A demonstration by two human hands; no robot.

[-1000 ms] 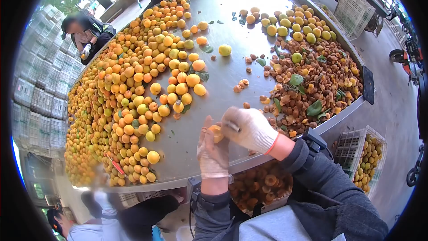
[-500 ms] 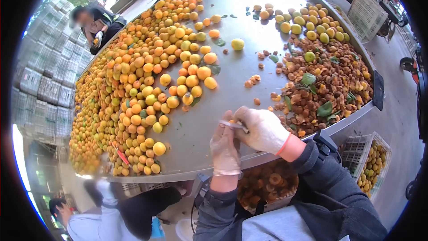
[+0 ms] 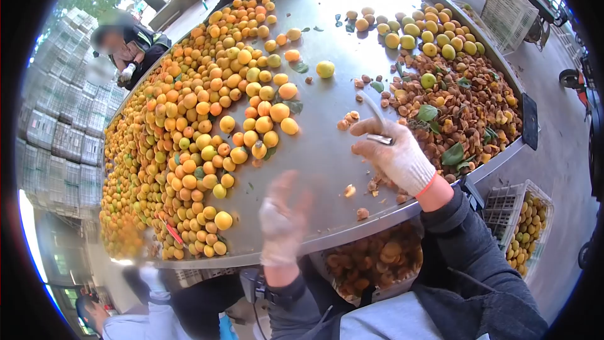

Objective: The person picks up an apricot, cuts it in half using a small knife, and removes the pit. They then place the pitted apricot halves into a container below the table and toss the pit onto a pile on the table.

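My right hand (image 3: 399, 154), in a white work glove, is closed around a small knife (image 3: 380, 140) beside the heap of brown pits and scraps (image 3: 456, 97). The knife's thin pale blade points up and away, slightly blurred. My left hand (image 3: 284, 220), gloved too, is over the near edge of the metal table (image 3: 302, 151). It is smeared by motion, but its fingers look stretched apart with nothing visible in them. Whole apricots (image 3: 201, 119) cover the table's left side. A small orange-brown piece (image 3: 350, 190) and a pit (image 3: 363, 214) lie between my hands.
Below the table edge sits a container of apricot halves (image 3: 377, 258). A white crate of yellow fruit (image 3: 525, 233) stands at the right. More apricots (image 3: 440, 28) lie at the far right. A red-handled tool (image 3: 173, 233) rests among fruit. Other people are around the table.
My hands were together around the knife and have separated. The left moved left and down; the right moved right and up with the knife. Small pieces now show on the metal between them.
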